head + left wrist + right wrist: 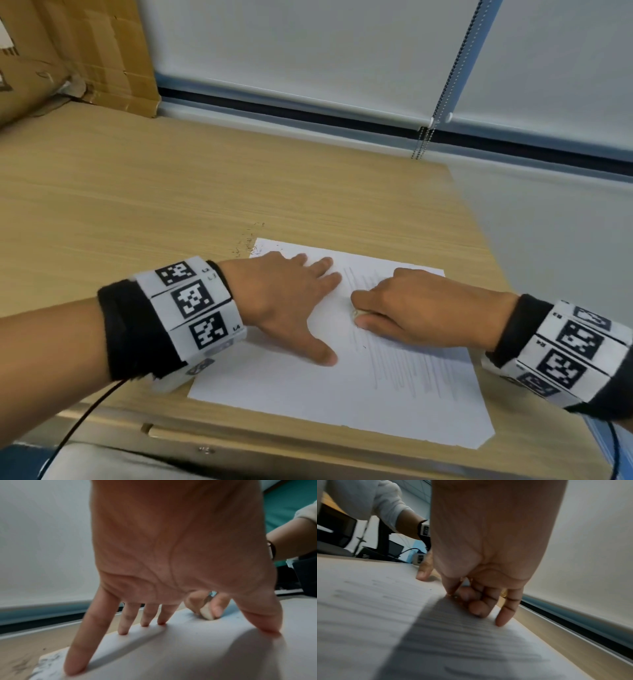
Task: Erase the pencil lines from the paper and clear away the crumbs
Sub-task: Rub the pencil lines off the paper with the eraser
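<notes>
A white sheet of paper (335,394) lies on the wooden desk (137,205), with faint pencil lines (404,370) across its right half. My left hand (291,301) lies flat on the sheet's upper left with fingers spread, pressing it down; its fingertips (144,624) touch the paper (188,655). My right hand (404,308) pinches a small pale eraser (359,312) between thumb and fingers and holds it against the sheet; the eraser (206,612) shows clearly in the left wrist view. Dark eraser crumbs (248,240) lie on the desk by the paper's far left corner.
A cardboard box (68,54) stands at the desk's far left. A roller blind with a bead chain (445,92) covers the window behind. The desk's right edge (479,219) runs close to the paper. A drawer handle (239,442) sits below the front edge.
</notes>
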Tool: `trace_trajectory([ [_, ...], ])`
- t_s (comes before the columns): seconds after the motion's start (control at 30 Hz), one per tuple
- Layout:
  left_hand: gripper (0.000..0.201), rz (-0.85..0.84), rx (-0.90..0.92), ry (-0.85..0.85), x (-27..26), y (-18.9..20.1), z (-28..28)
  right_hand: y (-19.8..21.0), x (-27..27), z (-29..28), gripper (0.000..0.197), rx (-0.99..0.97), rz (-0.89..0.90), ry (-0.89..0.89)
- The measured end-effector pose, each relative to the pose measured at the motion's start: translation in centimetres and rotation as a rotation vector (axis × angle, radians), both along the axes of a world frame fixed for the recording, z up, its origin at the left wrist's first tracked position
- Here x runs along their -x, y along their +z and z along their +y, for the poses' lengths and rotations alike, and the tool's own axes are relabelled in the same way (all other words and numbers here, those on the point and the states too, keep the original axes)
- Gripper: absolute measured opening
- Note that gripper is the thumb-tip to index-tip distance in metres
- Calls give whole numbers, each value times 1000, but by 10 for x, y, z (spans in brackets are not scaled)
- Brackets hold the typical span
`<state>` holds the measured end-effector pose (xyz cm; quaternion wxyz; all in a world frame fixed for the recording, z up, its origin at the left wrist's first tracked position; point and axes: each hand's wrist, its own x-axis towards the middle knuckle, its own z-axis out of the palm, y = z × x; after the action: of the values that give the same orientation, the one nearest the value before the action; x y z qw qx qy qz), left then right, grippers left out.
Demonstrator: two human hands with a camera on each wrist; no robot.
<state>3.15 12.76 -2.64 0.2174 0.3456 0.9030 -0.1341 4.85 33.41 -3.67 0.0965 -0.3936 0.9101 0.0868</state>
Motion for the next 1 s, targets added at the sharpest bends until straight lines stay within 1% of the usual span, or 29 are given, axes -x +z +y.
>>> trace_trajectory([
  [0.1,115,0,-9,5,0,-1,-1,0,-18,-4,26,5,-109,131],
  [0.13,117,-7,-11,9,-1,-1,-2,0,-20,-6,26,-8,-129,145],
  [0.27,125,-21,7,15,-4,-2,-5,7,6,-11,27,6,-50,31],
  [0.3,126,-18,11,15,-4,-2,-5,7,12,-10,27,15,-35,28],
  [0.37,128,-16,16,12,-2,-3,-4,5,6,-7,27,19,-62,72],
  [0.47,134,-12,15,16,-2,-4,-5,7,-18,-4,26,-1,-176,164],
  [0.53,137,-5,18,21,-3,-4,-5,11,-12,-6,26,-20,-177,140],
  [0.6,138,-6,37,27,-3,-3,-4,14,9,-11,25,-36,-116,76],
  [0.67,137,-11,59,32,-4,-2,-3,16,33,-16,24,-22,-65,31],
  [0.73,137,-19,75,44,-4,-1,-2,16,52,-17,24,5,-57,-21],
  [0.8,138,-24,78,50,-3,-1,-2,15,59,-17,25,15,-53,-40],
  [0.93,139,-35,47,59,-2,-4,-1,14,28,-7,27,-28,-107,62],
  [1.0,139,-42,40,65,-1,-5,-2,14,21,-3,28,-48,-137,66],
])
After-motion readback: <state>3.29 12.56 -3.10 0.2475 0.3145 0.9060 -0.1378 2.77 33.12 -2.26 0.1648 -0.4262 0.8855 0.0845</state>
